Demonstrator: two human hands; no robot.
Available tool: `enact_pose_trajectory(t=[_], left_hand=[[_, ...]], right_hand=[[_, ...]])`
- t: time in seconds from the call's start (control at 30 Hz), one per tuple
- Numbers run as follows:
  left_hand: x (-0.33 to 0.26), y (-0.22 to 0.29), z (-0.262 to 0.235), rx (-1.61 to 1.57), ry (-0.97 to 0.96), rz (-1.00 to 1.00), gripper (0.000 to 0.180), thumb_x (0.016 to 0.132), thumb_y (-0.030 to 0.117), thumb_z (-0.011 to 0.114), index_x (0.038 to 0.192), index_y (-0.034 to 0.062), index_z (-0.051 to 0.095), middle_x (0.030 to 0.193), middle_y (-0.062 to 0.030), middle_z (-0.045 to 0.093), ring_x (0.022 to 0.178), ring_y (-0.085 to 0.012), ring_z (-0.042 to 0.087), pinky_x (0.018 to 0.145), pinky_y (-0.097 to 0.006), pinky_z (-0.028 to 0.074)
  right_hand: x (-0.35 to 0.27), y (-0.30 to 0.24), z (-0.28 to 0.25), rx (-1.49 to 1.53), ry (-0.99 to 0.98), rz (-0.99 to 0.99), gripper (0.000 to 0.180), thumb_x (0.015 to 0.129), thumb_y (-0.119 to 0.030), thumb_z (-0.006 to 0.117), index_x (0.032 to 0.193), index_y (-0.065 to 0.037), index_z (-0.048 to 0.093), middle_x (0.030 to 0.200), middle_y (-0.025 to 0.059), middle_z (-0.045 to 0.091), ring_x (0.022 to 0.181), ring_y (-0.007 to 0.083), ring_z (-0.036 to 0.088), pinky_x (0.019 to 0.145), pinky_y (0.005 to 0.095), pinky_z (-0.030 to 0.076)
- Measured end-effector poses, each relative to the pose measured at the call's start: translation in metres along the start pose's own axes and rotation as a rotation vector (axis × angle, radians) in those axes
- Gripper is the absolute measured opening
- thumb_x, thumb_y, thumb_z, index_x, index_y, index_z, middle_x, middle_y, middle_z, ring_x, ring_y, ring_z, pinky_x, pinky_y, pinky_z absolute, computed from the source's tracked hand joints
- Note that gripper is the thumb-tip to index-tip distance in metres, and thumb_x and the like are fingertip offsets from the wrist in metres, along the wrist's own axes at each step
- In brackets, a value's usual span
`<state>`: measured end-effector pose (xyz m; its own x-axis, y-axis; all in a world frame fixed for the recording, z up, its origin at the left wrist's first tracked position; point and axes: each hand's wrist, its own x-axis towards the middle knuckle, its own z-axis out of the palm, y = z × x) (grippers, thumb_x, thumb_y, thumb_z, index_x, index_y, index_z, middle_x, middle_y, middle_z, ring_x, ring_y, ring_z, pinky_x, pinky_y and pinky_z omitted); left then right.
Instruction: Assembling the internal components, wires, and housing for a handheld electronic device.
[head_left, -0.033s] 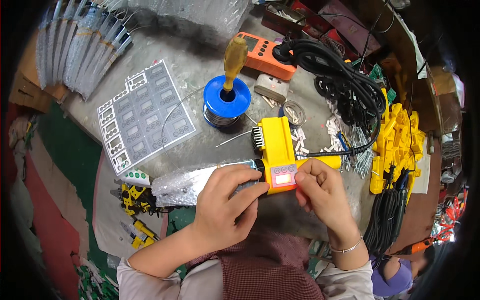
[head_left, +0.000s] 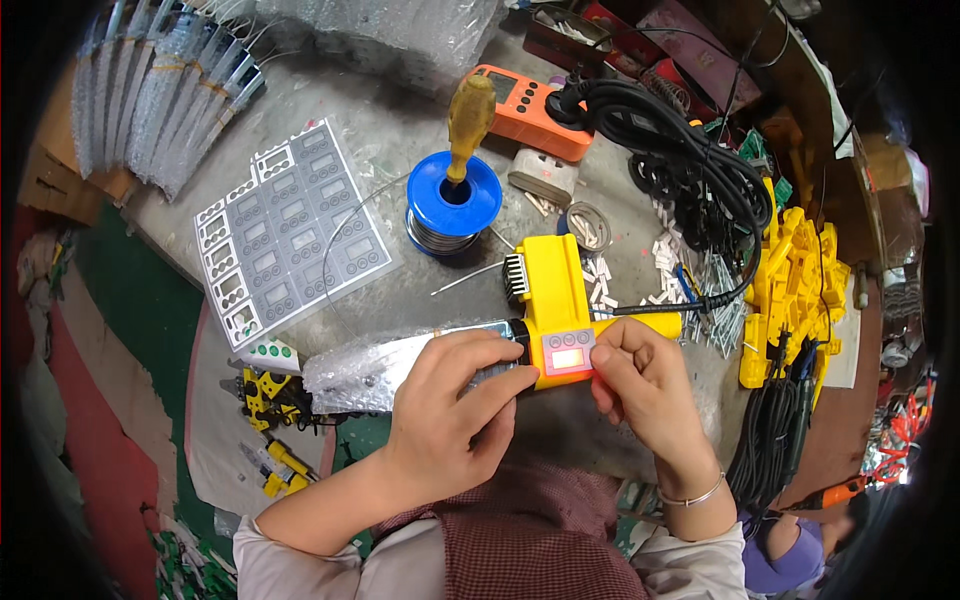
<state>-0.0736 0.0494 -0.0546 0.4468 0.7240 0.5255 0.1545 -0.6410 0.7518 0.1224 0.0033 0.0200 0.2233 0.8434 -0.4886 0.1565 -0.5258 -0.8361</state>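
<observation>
A yellow hand-held power tool lies on the bench in front of me, its long flat metal end covered in bubble wrap. My left hand is curled over the tool by its black collar, fingertips at the edge of the yellow housing. On the housing is a small grey label with round button marks and a lit window. My right hand pinches at this label's right edge, thumb against forefinger; the fingertips hide that edge. A black cord runs to the tool's far side.
Behind the tool stand a blue solder spool with a yellow-handled tool upright in it, and an orange meter. A label sheet lies left. Yellow housings, screws and white pieces lie right.
</observation>
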Motion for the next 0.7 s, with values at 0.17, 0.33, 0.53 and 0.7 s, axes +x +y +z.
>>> enact_pose_trajectory(t=[0.17, 0.33, 0.53, 0.7], left_hand=[[0.0001, -0.0002, 0.0004, 0.001, -0.003, 0.004, 0.039, 0.066, -0.003, 0.067, 0.103, 0.0078, 0.069, 0.11, -0.0106, 0.063, 0.098, -0.0319, 0.06, 0.084, -0.042, 0.049], [0.0018, 0.0009, 0.0002, 0.018, -0.009, 0.0, 0.04, 0.065, -0.003, 0.067, 0.103, 0.0078, 0.07, 0.11, -0.0108, 0.063, 0.098, -0.0326, 0.06, 0.084, -0.042, 0.05], [-0.0026, -0.0013, 0.0053, 0.084, -0.011, 0.053, 0.047, 0.061, -0.003, 0.068, 0.107, 0.0092, 0.07, 0.115, -0.0092, 0.064, 0.101, -0.0329, 0.06, 0.084, -0.04, 0.05], [-0.0052, -0.0036, 0.007, 0.228, -0.061, 0.173, 0.051, 0.061, 0.0, 0.068, 0.111, 0.0102, 0.071, 0.12, -0.006, 0.066, 0.105, -0.0316, 0.06, 0.083, -0.04, 0.051]], right_hand=[[-0.0004, -0.001, -0.0001, -0.02, -0.005, -0.001, 0.017, 0.099, -0.016, 0.057, 0.092, 0.0, 0.057, 0.062, -0.0008, 0.056, 0.05, 0.0035, 0.048, 0.046, 0.0201, 0.037], [-0.0008, -0.0044, 0.0003, -0.06, -0.003, -0.009, 0.017, 0.098, -0.015, 0.058, 0.092, 0.001, 0.057, 0.063, -0.001, 0.057, 0.051, 0.0026, 0.047, 0.045, 0.0199, 0.036], [-0.002, -0.0048, 0.0038, -0.067, 0.026, -0.03, 0.014, 0.097, -0.011, 0.059, 0.091, 0.001, 0.058, 0.063, -0.0022, 0.056, 0.053, 0.0008, 0.046, 0.045, 0.0196, 0.034], [-0.001, -0.0029, 0.0041, -0.21, 0.053, -0.137, 0.014, 0.096, -0.008, 0.061, 0.088, 0.003, 0.058, 0.063, -0.0029, 0.055, 0.055, 0.0008, 0.045, 0.047, 0.0205, 0.034]])
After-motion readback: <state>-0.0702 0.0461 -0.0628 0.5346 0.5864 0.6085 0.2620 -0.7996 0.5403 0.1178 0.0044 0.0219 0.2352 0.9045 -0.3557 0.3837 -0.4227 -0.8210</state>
